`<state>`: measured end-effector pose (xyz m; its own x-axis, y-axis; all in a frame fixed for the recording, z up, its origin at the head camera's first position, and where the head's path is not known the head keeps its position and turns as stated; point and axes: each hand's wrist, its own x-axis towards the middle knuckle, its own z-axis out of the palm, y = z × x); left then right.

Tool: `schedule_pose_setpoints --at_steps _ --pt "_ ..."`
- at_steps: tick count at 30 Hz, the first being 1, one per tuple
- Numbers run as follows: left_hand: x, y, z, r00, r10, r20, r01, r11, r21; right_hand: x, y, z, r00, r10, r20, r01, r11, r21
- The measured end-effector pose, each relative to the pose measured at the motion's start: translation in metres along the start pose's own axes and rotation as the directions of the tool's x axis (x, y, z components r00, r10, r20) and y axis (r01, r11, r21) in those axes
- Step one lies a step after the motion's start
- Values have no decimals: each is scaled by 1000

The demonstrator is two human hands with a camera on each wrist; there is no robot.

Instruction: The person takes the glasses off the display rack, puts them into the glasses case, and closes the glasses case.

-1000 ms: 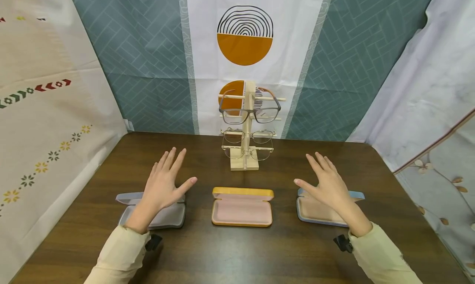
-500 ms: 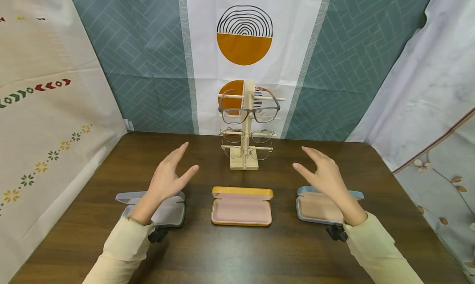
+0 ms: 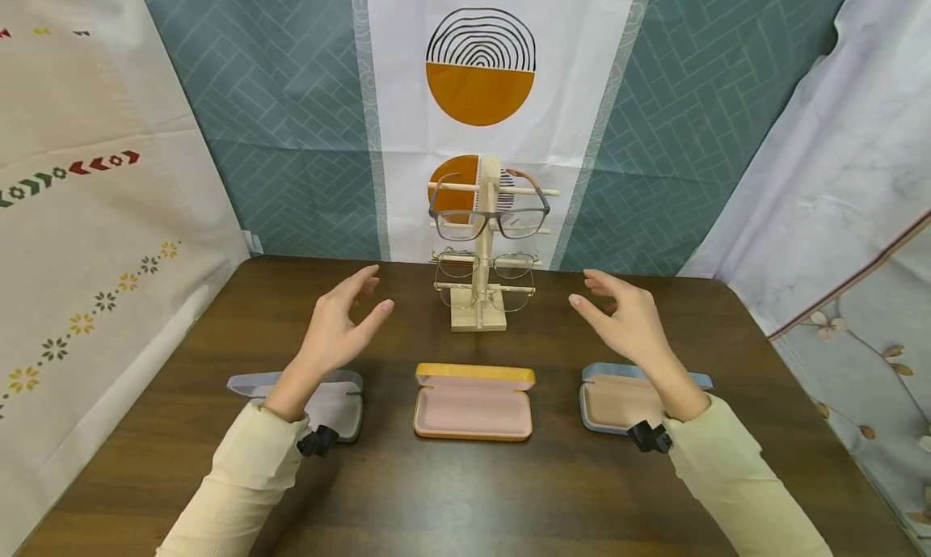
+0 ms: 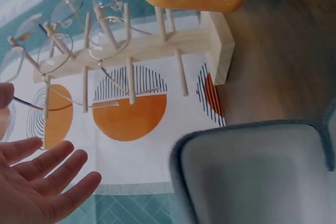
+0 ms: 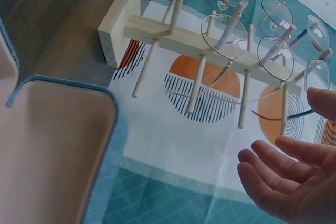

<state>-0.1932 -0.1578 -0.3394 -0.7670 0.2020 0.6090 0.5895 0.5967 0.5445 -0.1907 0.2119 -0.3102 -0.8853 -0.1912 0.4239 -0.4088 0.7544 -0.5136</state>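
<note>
My left hand (image 3: 336, 322) hovers above and just past the open grey glasses case (image 3: 342, 411), fingers loosely bent and holding nothing. On the other side, my right hand (image 3: 631, 318) floats likewise over the open blue glasses case (image 3: 607, 402), with nothing held. Between the hands, toward the back, stands a wooden glasses rack (image 3: 478, 321). Dark-framed glasses (image 3: 493, 215) with brownish temple tips hang at its top. Two thin wire-framed pairs sit lower, the upper wire glasses (image 3: 457, 264) and the lower wire glasses (image 3: 458, 298). Both hands are apart from the rack.
An open yellow glasses case (image 3: 473, 411) with pink lining lies in the middle of the dark wooden table (image 3: 465, 492). A patterned cloth (image 3: 291, 137) hangs behind the rack. Light fabric walls, a left cloth (image 3: 80, 242) and a right cloth (image 3: 815, 209), flank the table.
Both hands have moved forward, away from the body, and slightly inward. Their fingers went from spread and straight to relaxed and bent. Glasses, rack and cases stay put.
</note>
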Motion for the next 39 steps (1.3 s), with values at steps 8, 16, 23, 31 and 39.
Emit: schedule_pose_setpoints --at_steps 8,16,23,31,39 --pt "9 2 1 999 -28 33 29 998 -54 11 -4 0 1000 14 -27 -12 998 58" --pt "19 6 1 999 -47 7 48 989 -142 21 -10 -1 999 24 -40 -21 996 89" --pt "27 10 2 999 -46 -18 42 985 -170 29 -17 -2 999 24 -41 -19 993 117" --pt "37 26 -1 996 -89 -8 85 974 -210 38 -23 -6 999 25 -38 -19 989 148" --pt "48 33 0 994 -106 -21 98 966 -239 45 -27 -8 999 40 -35 -34 987 159"
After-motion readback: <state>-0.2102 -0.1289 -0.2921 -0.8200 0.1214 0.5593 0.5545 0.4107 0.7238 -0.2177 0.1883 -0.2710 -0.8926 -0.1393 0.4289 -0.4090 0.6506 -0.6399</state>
